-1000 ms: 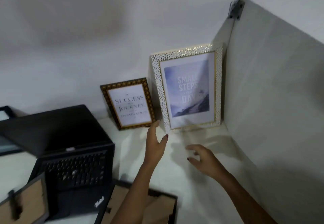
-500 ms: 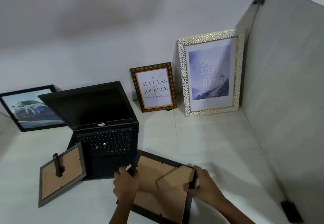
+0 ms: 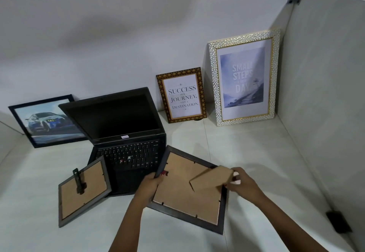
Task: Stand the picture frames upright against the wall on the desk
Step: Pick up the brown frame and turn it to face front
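Observation:
A dark frame [image 3: 183, 202] lies face down on the desk, brown backing up, its left edge raised. My left hand [image 3: 152, 182] grips that left edge. My right hand [image 3: 242, 182] pinches the frame's cardboard easel flap [image 3: 211, 178], which is swung up off the backing. A smaller grey frame [image 3: 83, 192] lies face down at the left, propped on the laptop. Against the wall stand a white-and-gold "Small Steps" frame [image 3: 245, 78], a brown "Success" frame [image 3: 181, 95] and a black car-picture frame [image 3: 43, 121].
An open black laptop [image 3: 126, 145] sits mid-desk between the two face-down frames. A grey partition panel [image 3: 325, 93] bounds the desk on the right, with a small black object [image 3: 338, 222] near its base. The white desk surface [image 3: 246, 149] spreads before the standing frames.
My hands left the white-and-gold frame at the wall and dropped to the large face-down frame. Its left edge has lifted and the easel flap has swung out further.

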The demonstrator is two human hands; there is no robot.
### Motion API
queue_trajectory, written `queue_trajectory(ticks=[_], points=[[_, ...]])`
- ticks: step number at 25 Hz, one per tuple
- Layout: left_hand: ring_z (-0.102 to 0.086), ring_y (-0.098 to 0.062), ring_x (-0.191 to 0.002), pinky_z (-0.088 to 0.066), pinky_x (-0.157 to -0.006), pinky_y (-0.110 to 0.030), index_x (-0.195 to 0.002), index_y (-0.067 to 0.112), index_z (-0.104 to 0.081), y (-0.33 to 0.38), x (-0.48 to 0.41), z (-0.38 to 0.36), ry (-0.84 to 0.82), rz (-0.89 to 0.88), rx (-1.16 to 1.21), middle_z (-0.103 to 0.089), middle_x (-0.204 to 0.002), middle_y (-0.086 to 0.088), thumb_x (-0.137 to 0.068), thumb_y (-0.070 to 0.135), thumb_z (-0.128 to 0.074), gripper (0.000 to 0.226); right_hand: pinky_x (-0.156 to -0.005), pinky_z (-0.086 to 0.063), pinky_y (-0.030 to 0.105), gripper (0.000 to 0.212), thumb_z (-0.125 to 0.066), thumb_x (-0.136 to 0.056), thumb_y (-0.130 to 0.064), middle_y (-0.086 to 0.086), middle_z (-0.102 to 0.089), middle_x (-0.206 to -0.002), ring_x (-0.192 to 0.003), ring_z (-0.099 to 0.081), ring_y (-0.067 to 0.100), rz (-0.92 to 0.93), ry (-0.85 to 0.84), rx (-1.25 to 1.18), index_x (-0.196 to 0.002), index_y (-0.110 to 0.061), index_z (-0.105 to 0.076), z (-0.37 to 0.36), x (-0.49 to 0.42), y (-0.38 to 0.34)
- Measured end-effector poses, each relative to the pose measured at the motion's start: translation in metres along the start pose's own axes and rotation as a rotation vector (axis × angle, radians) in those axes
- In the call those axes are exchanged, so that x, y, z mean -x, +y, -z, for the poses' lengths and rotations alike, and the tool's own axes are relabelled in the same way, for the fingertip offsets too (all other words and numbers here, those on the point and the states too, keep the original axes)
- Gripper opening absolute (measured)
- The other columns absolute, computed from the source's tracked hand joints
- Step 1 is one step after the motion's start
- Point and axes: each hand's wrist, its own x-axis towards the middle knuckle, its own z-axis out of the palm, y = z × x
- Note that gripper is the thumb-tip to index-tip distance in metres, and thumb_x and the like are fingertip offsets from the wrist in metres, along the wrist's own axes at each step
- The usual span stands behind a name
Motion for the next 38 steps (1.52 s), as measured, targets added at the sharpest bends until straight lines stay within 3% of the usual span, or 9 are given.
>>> queue_trajectory(ticks=[6, 9, 12, 15, 17, 22, 27, 32, 38], points=[[-0.056, -0.028, -0.087, -0.046, -0.071, -0.037, -0.102, 0.012, -0.056, 0.004, 0.011, 0.056, 0.063, 0.047, 0.391, -0.060, -0.094, -0.010, -0.089, 0.027, -0.053, 0.020, -0.097, -0.035, 0.020, 0.113, -0.072, -0.064, -0.051, -0.026, -0.021, -0.139, -0.121, -0.040, 0.003, 0.376, -0.139, 0.227, -0.140, -0.033, 0.010, -0.033, 0.029, -0.060], [-0.052, -0.033, -0.104, -0.044, -0.090, -0.044, -0.110, 0.007, -0.056, 0.000, 0.003, 0.120, 0.075, 0.036, 0.510, -0.057, -0.110, -0.014, -0.086, 0.025, -0.058, 0.030, -0.110, -0.020, 0.016, 0.101, -0.071, -0.051, -0.066, -0.034, -0.007, -0.143, -0.130, -0.012, -0.017, 0.567, -0.170, 0.295, -0.134, -0.047, -0.018, -0.062, 0.039, -0.101], [-0.057, -0.033, -0.098, -0.049, -0.080, -0.043, -0.103, 0.002, -0.061, -0.013, -0.006, 0.190, 0.027, 0.094, 0.555, -0.061, -0.108, -0.018, -0.084, 0.024, -0.061, 0.029, -0.114, -0.005, 0.034, 0.086, -0.073, -0.056, -0.060, -0.021, -0.006, -0.150, -0.139, 0.004, 0.002, 0.682, -0.087, 0.593, -0.131, -0.041, -0.035, -0.113, 0.042, -0.144], [-0.059, -0.028, -0.078, -0.052, -0.061, -0.036, -0.094, 0.005, -0.063, -0.034, -0.015, 0.245, -0.065, 0.083, 0.590, -0.069, -0.083, -0.013, -0.088, 0.020, -0.055, 0.017, -0.106, -0.032, 0.052, 0.061, -0.075, -0.059, -0.012, 0.002, -0.051, -0.135, -0.131, -0.036, 0.027, 0.940, 0.127, 0.801, -0.114, -0.028, -0.057, -0.175, 0.039, -0.178], [-0.059, -0.023, -0.066, -0.052, -0.047, -0.028, -0.098, 0.009, -0.062, -0.057, -0.021, 0.288, -0.140, 0.119, 0.601, -0.069, -0.065, -0.010, -0.087, 0.022, -0.056, 0.018, -0.100, -0.043, 0.035, 0.056, -0.067, -0.056, 0.007, 0.004, -0.066, -0.117, -0.118, -0.053, 0.026, 1.067, 0.178, 0.695, -0.103, -0.023, -0.065, -0.217, 0.034, -0.201], [-0.062, -0.016, -0.057, -0.041, -0.047, -0.022, -0.085, 0.008, -0.066, -0.085, -0.025, 0.393, -0.391, 0.202, 0.253, -0.067, -0.070, -0.004, -0.071, 0.062, -0.053, 0.057, -0.081, -0.045, 0.005, 0.038, -0.067, -0.073, 0.003, -0.021, -0.066, -0.092, -0.094, -0.058, -0.011, 0.877, 0.076, 0.263, -0.089, -0.032, -0.065, -0.268, 0.039, -0.268], [-0.056, -0.021, -0.112, -0.036, -0.106, -0.043, -0.113, 0.017, -0.063, -0.095, -0.069, 0.450, -0.355, 0.092, 0.014, -0.063, -0.121, -0.006, -0.077, 0.076, -0.023, 0.079, -0.071, -0.050, 0.014, 0.020, -0.068, -0.075, -0.006, -0.014, -0.063, -0.084, -0.084, -0.062, 0.003, 0.865, -0.177, 0.257, -0.084, -0.023, -0.061, -0.304, 0.016, -0.330], [-0.066, -0.014, -0.095, -0.048, -0.089, -0.027, -0.113, 0.019, -0.064, -0.081, -0.088, 0.420, -0.785, -0.026, 0.199, -0.073, -0.101, 0.000, -0.068, 0.083, -0.021, 0.089, -0.072, -0.053, 0.020, 0.024, -0.066, -0.076, -0.007, -0.006, -0.060, -0.086, -0.085, -0.062, 0.006, 0.845, -0.324, 0.256, -0.086, -0.026, -0.055, -0.343, -0.009, -0.369], [-0.039, -0.037, -0.132, -0.031, -0.108, -0.049, -0.144, 0.009, -0.019, -0.083, -0.123, 0.442, -1.018, 0.063, 0.817, -0.041, -0.144, -0.022, -0.073, 0.078, -0.018, 0.099, -0.073, -0.056, 0.031, 0.030, -0.066, -0.076, -0.009, -0.006, -0.061, -0.084, -0.083, -0.064, 0.012, 0.791, -0.309, 0.264, -0.081, -0.034, -0.051, -0.382, -0.052, -0.393]])
